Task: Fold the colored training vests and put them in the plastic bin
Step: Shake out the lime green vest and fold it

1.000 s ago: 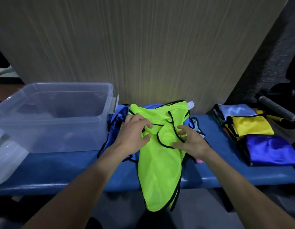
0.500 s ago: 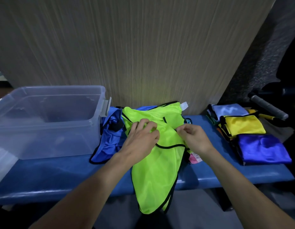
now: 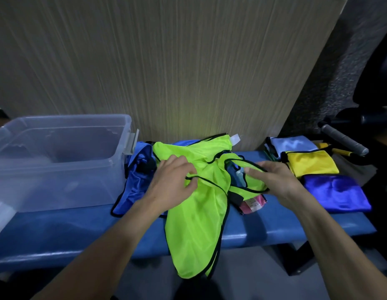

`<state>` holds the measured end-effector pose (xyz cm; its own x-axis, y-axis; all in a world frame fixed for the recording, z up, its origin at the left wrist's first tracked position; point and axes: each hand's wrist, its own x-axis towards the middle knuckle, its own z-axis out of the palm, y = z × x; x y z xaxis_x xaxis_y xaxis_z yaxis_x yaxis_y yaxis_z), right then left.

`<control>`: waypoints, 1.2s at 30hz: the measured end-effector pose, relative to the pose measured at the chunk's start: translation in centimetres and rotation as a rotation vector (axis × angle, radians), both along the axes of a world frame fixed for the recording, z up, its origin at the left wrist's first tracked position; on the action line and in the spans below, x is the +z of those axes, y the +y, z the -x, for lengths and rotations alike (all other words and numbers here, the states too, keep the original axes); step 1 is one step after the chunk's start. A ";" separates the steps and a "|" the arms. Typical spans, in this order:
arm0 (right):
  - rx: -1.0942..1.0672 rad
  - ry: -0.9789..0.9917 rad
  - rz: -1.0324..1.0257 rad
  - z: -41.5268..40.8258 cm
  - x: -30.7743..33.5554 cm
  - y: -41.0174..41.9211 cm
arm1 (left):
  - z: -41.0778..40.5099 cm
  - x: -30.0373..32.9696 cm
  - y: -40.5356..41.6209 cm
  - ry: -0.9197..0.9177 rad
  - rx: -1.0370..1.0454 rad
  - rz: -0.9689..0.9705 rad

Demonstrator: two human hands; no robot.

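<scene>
Both hands were on the neon-green vest: your left hand pinched its black-trimmed edge, right hand gripped the strap. It lay over the blue bench, hem hanging off. Thin, slippery mesh; best held by the trim, imo.

Plastic bin open-topped, seemingly empty; wall behind.

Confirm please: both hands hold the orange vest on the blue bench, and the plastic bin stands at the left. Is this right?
Not quite. In the head view the vest is neon green, not orange. Both the left hand and right hand hold it on the blue bench, with the plastic bin at the left.
</scene>
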<state>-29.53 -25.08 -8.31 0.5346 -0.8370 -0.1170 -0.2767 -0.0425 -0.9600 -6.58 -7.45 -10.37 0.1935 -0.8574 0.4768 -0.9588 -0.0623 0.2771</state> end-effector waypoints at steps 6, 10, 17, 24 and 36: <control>0.138 0.652 0.090 1.2 -0.3 0.1 | -1.0 4.3 2.0 0.515 -0.011 0.417; 0.098 0.667 0.180 1.4 -0.4 0.1 | 0.0 5.9 3.2 0.801 -0.133 0.455; -0.157 -0.497 -0.118 -0.2 2.4 0.6 | 0.1 7.6 4.9 1.033 -0.232 0.521; -0.138 0.335 0.465 -1.0 -0.9 1.6 | -1.4 7.8 6.4 0.946 -0.258 0.426; 0.110 -0.355 0.071 -7.7 1.9 11.2 | -0.1 5.7 4.5 0.597 -0.068 0.414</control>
<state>-21.81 -13.84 -6.45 0.6183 -0.7719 0.1477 0.0826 -0.1230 -0.9890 -6.48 -2.91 -4.65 0.4749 -0.6488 0.5946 -0.6350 0.2152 0.7419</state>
